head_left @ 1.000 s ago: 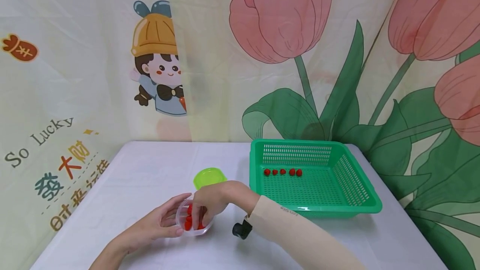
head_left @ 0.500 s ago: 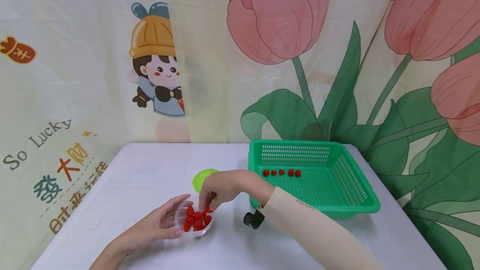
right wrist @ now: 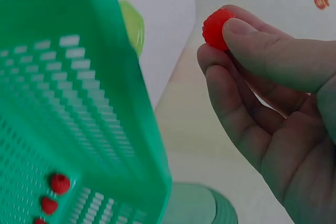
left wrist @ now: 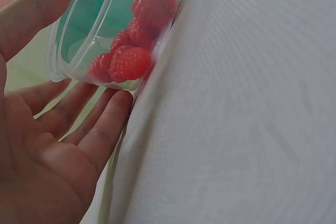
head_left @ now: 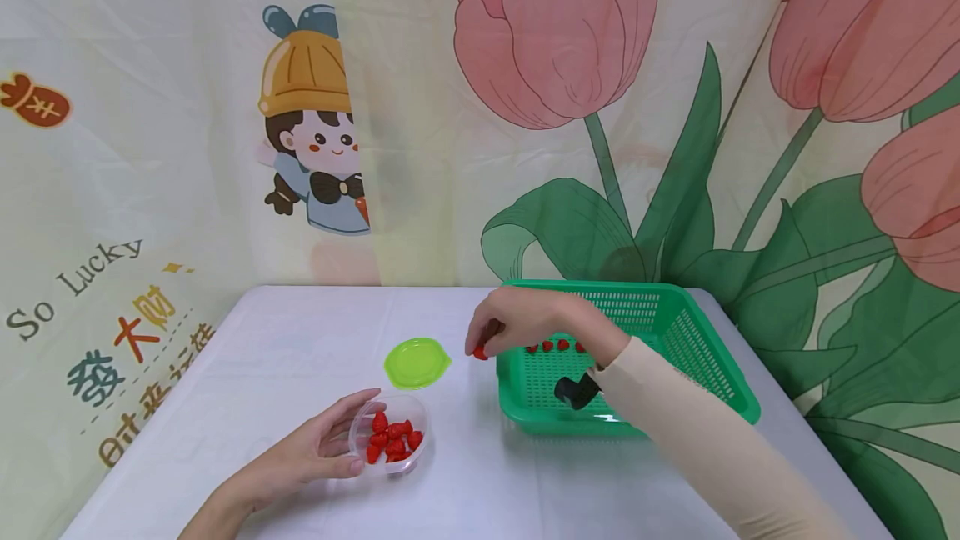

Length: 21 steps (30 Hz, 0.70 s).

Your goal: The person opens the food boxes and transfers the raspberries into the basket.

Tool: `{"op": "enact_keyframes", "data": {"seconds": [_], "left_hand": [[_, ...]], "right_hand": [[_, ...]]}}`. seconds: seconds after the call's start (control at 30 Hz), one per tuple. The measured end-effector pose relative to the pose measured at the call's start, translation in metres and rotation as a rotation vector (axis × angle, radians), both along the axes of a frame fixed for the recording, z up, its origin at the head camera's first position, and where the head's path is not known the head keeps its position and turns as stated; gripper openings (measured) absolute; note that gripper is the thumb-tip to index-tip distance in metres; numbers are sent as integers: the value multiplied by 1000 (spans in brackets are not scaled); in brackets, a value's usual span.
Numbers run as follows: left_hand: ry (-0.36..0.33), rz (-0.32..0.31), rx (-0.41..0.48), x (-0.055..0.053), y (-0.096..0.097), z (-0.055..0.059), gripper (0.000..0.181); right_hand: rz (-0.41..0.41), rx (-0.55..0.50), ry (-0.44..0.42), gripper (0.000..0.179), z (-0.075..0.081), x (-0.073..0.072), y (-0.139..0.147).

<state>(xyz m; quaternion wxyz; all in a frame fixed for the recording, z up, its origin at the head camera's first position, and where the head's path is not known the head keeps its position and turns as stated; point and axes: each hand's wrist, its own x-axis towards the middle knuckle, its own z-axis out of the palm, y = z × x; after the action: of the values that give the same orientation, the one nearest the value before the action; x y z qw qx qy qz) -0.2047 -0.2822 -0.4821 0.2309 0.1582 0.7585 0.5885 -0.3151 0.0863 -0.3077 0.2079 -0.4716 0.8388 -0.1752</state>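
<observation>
Between thumb and fingertips my right hand (head_left: 517, 322) pinches a red raspberry (right wrist: 218, 29), held at the left rim of the green basket (head_left: 517, 419). Inside that basket lies a row of raspberries (right wrist: 60, 183), partly hidden by the right hand and forearm in the head view. My left hand (head_left: 315, 444) holds a clear plastic tub (head_left: 416, 409) on the table, its thumb on the near side and its fingers on the far side. Several raspberries (left wrist: 131, 62) are piled in the tub.
A bright green lid (head_left: 417, 362) lies flat behind the tub, left of the basket. Everything stands on a white-covered table (head_left: 465, 482). A printed curtain (head_left: 420, 107) hangs behind the table's back edge.
My right hand has lifted a raspberry out of the tub and moved right and away to the basket's left rim. The left hand and the tub stay in place.
</observation>
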Motion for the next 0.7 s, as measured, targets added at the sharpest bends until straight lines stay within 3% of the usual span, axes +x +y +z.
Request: {"op": "enact_keyframes", "data": {"seconds": [0.27, 0.5, 0.7], "left_hand": [[-3, 3, -6, 1, 0, 1, 84], [-9, 8, -18, 1, 1, 1, 84], [-9, 1, -2, 1, 1, 1, 84]], "right_hand": [[-86, -47, -2, 21, 2, -23, 56], [-198, -116, -12, 28, -8, -39, 103], [-279, -137, 7, 24, -21, -48, 135]]}}
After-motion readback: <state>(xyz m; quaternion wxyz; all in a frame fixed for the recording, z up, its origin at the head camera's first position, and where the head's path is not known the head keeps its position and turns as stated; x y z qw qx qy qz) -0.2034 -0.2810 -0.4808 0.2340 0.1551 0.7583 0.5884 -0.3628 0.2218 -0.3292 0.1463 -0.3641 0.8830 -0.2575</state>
